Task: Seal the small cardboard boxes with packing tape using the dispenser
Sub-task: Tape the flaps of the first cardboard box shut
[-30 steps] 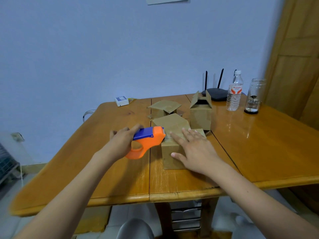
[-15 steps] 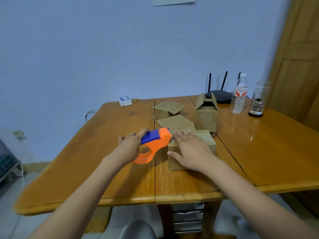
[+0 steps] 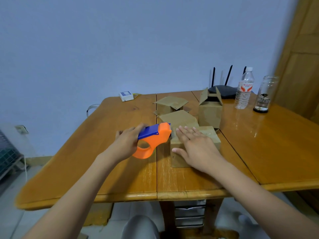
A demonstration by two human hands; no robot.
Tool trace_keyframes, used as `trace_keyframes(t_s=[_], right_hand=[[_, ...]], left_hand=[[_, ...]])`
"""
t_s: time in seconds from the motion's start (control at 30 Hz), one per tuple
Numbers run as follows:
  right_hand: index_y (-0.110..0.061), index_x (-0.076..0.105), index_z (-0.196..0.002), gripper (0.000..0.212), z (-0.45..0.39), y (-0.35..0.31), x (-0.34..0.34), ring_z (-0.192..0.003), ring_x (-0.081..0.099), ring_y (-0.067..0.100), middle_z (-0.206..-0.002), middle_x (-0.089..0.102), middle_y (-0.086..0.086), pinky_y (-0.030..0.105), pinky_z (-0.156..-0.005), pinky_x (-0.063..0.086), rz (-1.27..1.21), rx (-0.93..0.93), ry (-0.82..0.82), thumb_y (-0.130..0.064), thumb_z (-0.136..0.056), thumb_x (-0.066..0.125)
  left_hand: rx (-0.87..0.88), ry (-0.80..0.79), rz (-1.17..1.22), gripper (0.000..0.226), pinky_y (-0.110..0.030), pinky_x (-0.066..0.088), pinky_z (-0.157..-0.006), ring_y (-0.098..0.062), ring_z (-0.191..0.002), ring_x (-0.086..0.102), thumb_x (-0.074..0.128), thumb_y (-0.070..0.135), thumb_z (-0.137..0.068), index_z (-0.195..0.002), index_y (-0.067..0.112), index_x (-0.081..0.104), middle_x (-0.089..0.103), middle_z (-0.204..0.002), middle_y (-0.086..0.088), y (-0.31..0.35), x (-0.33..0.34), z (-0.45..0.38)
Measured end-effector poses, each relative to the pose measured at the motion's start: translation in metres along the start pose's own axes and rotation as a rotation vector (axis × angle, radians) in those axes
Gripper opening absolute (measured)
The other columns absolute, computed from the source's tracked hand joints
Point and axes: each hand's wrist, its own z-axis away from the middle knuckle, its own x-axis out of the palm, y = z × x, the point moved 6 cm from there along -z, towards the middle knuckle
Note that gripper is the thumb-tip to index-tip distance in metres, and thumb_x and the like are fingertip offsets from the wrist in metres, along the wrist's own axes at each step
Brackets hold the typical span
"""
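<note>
left hand [image 3: 126, 145] grips dispenser [image 3: 152, 139], nose at box's left top edge | right hand [image 3: 195, 147] fingers spread flat, pressing nearest box [image 3: 211, 136] near tabletop [image 3: 120, 169] front edge | tape path runs rightward across lid

The glossy wooden table [image 3: 276, 135] carries matt cardboard boxes [image 3: 209, 112]; the dispenser [image 3: 155, 138] is smooth orange-and-blue plastic.

Wooden table [image 3: 284, 152]: boxes [image 3: 209, 114], bottle [image 3: 244, 90], router [image 3: 222, 89]

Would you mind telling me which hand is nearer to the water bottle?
Right. The right hand lies flat on the closed box, in front of and left of the water bottle; the left hand grips the tape dispenser farther left.
</note>
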Motion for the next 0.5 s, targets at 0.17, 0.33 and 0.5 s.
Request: trace_keyframes(t_s=[0.17, 0.33, 0.5], right_hand=[[-0.015, 0.007, -0.161, 0.077, 0.002, -0.001, 0.000, -0.156, 0.008, 0.017, -0.169, 0.008, 0.004, 0.032, -0.124, 0.002, 0.004, -0.001, -0.019, -0.063, -0.102, 0.017], [-0.015, 0.007, -0.161, 0.077, 0.001, -0.001, -0.001, -0.156, 0.008, 0.018, -0.169, 0.008, 0.004, 0.032, -0.123, 0.001, 0.014, -0.002, -0.025, -0.063, -0.102, 0.016], [-0.016, 0.005, -0.162, 0.077, 0.002, -0.001, 0.000, -0.156, 0.007, 0.018, -0.169, 0.006, 0.004, 0.029, -0.117, -0.004, 0.022, -0.003, -0.022, -0.064, -0.102, 0.015]], left_hand=[[0.024, 0.035, -0.020, 0.060, -0.038, 0.022, -0.092, -0.013, -0.102, 0.051, 0.050, 0.003, -0.094, -0.129, 0.048, 0.031, 0.059, -0.108, 0.009, 0.000, -0.002, 0.001], [-0.055, 0.023, -0.064, 0.055, -0.037, 0.021, -0.090, -0.014, -0.103, 0.051, 0.054, 0.012, -0.096, -0.127, 0.052, 0.030, 0.059, -0.111, 0.009, -0.037, -0.004, 0.012], [-0.051, 0.020, -0.087, 0.054, -0.039, 0.022, -0.093, -0.013, -0.106, 0.052, 0.056, 0.017, -0.098, -0.132, 0.049, 0.030, 0.058, -0.114, 0.011, -0.055, -0.007, 0.022]])
